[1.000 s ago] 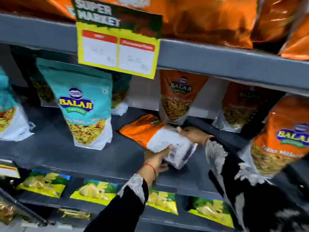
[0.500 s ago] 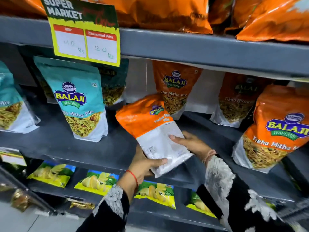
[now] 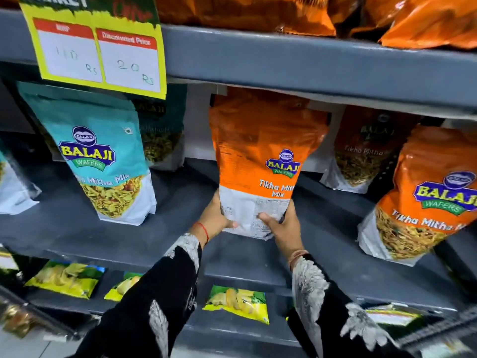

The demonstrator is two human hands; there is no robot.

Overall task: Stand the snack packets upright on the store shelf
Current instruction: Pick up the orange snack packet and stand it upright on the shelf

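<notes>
An orange and white snack packet (image 3: 260,156) stands upright in the middle of the grey shelf (image 3: 77,236), its back side facing me. My left hand (image 3: 219,218) grips its lower left edge and my right hand (image 3: 284,226) grips its lower right corner. Its bottom rests on or just above the shelf board; I cannot tell which. A teal packet (image 3: 103,156) stands upright to the left. Another orange packet (image 3: 426,197) stands to the right, leaning a little.
More packets stand behind: a dark teal one (image 3: 162,133) and an orange one (image 3: 366,148). A yellow price sign (image 3: 98,45) hangs from the shelf above (image 3: 309,60), which carries orange bags. Yellow chip packets (image 3: 237,301) lie flat on the shelf below.
The orange packet lay flat on the shelf, then was tilted up, and now stands upright between both hands. My view has moved closer and lower.
</notes>
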